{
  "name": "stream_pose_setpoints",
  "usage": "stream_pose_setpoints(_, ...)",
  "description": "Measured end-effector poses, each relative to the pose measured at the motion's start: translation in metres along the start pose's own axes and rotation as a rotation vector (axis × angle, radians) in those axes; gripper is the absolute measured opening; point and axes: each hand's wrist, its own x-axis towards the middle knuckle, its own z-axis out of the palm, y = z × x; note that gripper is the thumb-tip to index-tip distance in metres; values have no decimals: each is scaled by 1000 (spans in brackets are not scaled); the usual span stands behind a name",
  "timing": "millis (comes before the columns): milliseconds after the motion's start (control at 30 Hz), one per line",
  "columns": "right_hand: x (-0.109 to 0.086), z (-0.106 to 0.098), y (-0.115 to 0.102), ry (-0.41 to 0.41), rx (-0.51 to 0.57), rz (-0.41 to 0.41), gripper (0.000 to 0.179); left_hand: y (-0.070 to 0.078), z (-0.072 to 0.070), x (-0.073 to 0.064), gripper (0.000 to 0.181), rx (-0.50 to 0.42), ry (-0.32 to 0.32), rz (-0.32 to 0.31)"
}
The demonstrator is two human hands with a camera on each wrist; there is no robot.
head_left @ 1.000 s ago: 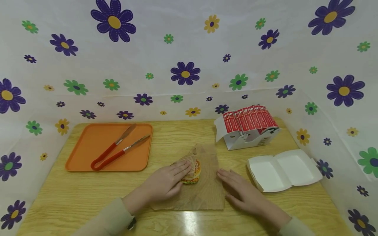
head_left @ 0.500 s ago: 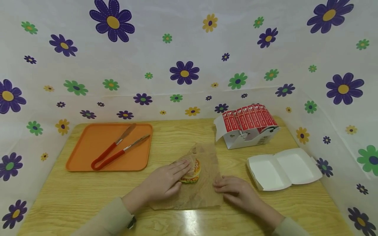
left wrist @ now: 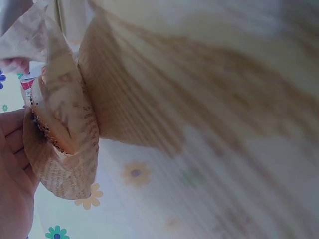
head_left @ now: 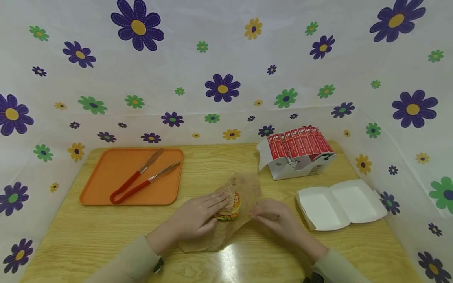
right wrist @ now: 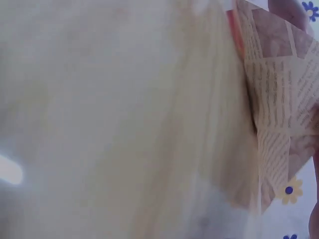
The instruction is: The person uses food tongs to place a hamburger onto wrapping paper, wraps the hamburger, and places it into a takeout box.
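Observation:
A sesame-bun burger (head_left: 231,212) lies on brown printed wrapping paper (head_left: 209,241) in the middle of the table, part of the sheet folded over its left side. My left hand (head_left: 194,216) rests on that folded part, fingers extended. In the left wrist view, its fingers (left wrist: 15,144) lie against the paper-covered bun (left wrist: 60,132). On the burger's right, my right hand (head_left: 279,220) pinches the sheet's right edge and holds it lifted. The raised, text-printed paper (right wrist: 279,94) shows in the right wrist view, with the pinching fingertips barely visible at its edge.
At the back left, an orange tray (head_left: 95,181) holds red-handled tongs (head_left: 131,192). A white carton of red-labelled packets (head_left: 297,145) stands at the back right. An opened white clamshell box (head_left: 339,204) lies right of my right hand. A flower-print cloth (head_left: 162,86) surrounds the table.
My right hand has gone from lying beside the paper's right edge to pinching it and lifting it leftward, towards the burger. My left hand has stayed on the wrapped side.

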Motion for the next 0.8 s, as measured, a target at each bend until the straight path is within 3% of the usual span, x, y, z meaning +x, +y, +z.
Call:
stream_pose_setpoints(133, 17, 9, 1, 58, -1, -29, 37, 0, 0, 1, 57, -12, 13, -3)
stream_pose_setpoints(267, 32, 20, 2, 108, -12, -3, 36, 0, -1, 0, 57, -21, -6, -17)
stream_pose_setpoints(433, 40, 37, 10, 169, 5, 126, 25, 0, -2, 0, 56, -50, -46, -46)
stream_pose_setpoints(567, 43, 48, 17, 192, 38, 275, 14, 1, -4, 2, 52, -146, -77, -103)
stream_pose_setpoints(667, 44, 53, 20, 196, 46, 353, 11, 1, -3, 1, 49, -238, -64, -145)
stream_pose_setpoints(800, 47, 56, 22, 191, 50, 404, 9, -1, -1, -3, 45, -311, -1, -192)
